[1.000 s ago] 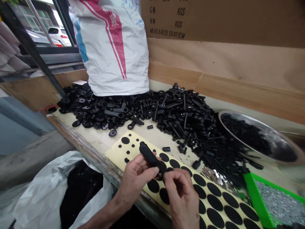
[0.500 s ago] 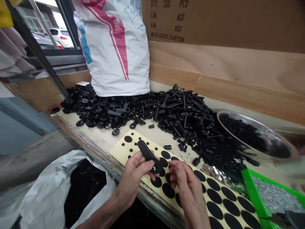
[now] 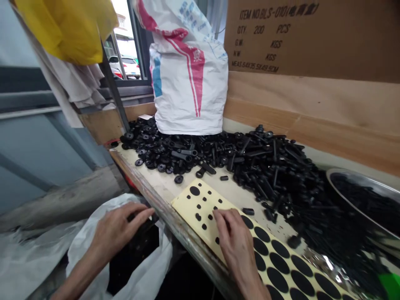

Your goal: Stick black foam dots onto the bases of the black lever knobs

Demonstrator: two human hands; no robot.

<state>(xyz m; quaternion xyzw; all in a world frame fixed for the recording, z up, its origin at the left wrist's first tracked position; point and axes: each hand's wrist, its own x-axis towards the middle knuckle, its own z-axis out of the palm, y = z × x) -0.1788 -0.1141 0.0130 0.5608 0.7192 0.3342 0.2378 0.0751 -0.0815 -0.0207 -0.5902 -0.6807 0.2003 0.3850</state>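
Observation:
My left hand is over a white sack with a dark inside, below the bench's left edge. Its fingers are curled around a black crank handle, mostly lost against the dark; a small pale tip shows by the thumb. My right hand rests over a cream sticker sheet, which bears small and large black round stickers. Thumb and index finger pinch together at the small dots; whatever may be between them is hidden.
Behind the sheet lies a heap of black plastic parts, with a metal bowl of black pieces at right. A white printed sack stands at the back, beside a cardboard box. A green tray shows at lower right.
My left hand has moved left with the crank handle, from above the sticker sheet to over the white sack. The right hand has shifted toward the sheet's small dots. The view has turned left.

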